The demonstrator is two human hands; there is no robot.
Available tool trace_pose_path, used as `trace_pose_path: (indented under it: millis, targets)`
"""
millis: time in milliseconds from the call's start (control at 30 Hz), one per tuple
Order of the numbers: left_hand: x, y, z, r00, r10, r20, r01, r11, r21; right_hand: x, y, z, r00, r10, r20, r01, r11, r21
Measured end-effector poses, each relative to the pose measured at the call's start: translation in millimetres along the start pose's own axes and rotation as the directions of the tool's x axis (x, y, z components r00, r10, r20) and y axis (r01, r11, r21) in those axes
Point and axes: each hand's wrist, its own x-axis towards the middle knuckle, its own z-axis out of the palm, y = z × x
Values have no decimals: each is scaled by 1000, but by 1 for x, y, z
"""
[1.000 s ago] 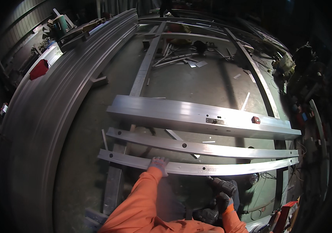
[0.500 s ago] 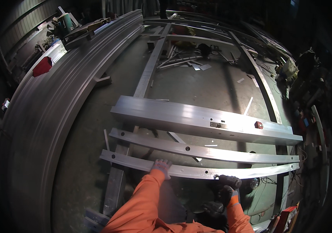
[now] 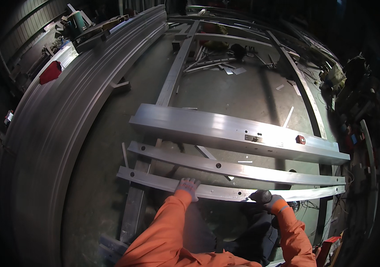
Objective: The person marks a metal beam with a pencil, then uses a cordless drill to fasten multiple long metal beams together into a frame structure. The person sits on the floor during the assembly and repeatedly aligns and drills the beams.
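A grey-green concrete floor (image 3: pixel 225 95) spreads under two long silver metal rails (image 3: pixel 176 73), with pale metal offcuts (image 3: pixel 214 66) strewn between them. Across the rails lie a thick silver box beam (image 3: pixel 190 119) bearing a small red rectangular device (image 3: pixel 301 139), a slim silver bar with round holes (image 3: pixel 185 160), and, nearest the person, a second holed silver bar (image 3: pixel 219 192). Long ribbed silver profiles (image 3: pixel 87 75) fill the left side, a red cloth (image 3: pixel 50 72) beyond them; a corrugated wall (image 3: pixel 34 24) stands behind.

The grey-gloved left hand (image 3: pixel 188 188) lies over the second holed silver bar, fingers across its top; how firmly they close cannot be told. The gloved right hand (image 3: pixel 273 204) is wrapped around a dark power drill (image 3: pixel 261 196) at that bar's near edge. The drill's handle is mostly hidden, and whether its tip touches metal is unclear. Darkness swallows the far right, and the lower edge cuts off the orange-sleeved person.
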Motion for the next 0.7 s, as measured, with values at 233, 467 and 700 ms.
trace_pose_path:
  millis: [233, 467, 700]
  targets:
    - [2, -1, 1, 1000, 22, -4, -22, 1000, 10, 19, -4, -7, 930, -332, -158, 326, 943, -60]
    - [-2, -2, -5, 999, -19, 28, 19, 1000, 15, 39, -8, -3, 953, -297, -57, 287, 948, -139]
    - [21, 10, -19, 988, 40, 147, -46, 998, 39, 16, -16, -19, 862, -506, 1, 505, 860, -70]
